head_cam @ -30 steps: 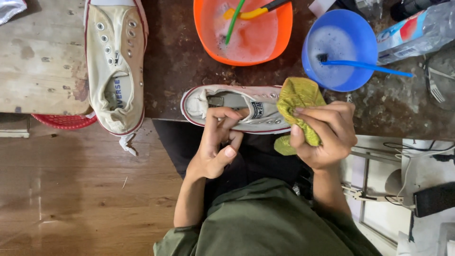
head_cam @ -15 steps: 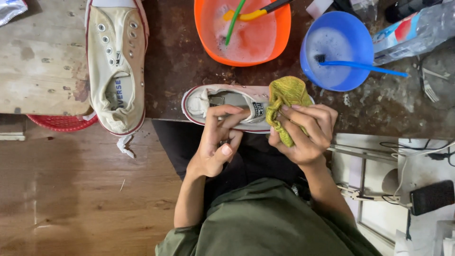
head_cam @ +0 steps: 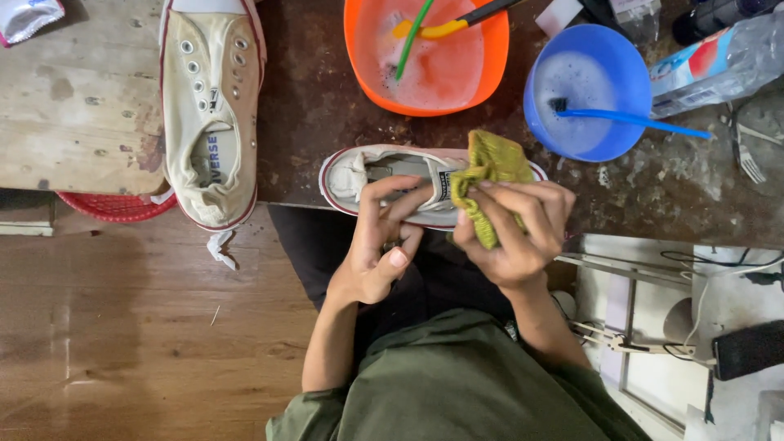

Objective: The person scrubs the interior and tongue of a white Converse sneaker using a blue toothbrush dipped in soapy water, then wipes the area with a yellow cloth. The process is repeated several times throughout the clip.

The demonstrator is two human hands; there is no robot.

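Note:
A small white canvas shoe (head_cam: 359,173) with a red-trimmed sole lies on its side at the front edge of the dark worktop. My left hand (head_cam: 380,241) grips it at the opening, fingers curled over the side. My right hand (head_cam: 516,229) is shut on a yellow-green cloth (head_cam: 490,167) and presses it against the shoe's heel end. The cloth hides most of that end.
A second, larger white shoe (head_cam: 211,114) lies on a wooden board (head_cam: 73,106). An orange basin (head_cam: 437,61) of soapy water holds brushes. A blue bowl (head_cam: 584,90) holds a blue-handled brush (head_cam: 645,122). A plastic bottle (head_cam: 719,57) lies at the right, a red basket (head_cam: 114,208) below the board.
My right hand has slid the cloth leftward along the shoe, closer to my left hand. The left hand has kept its grip on the shoe.

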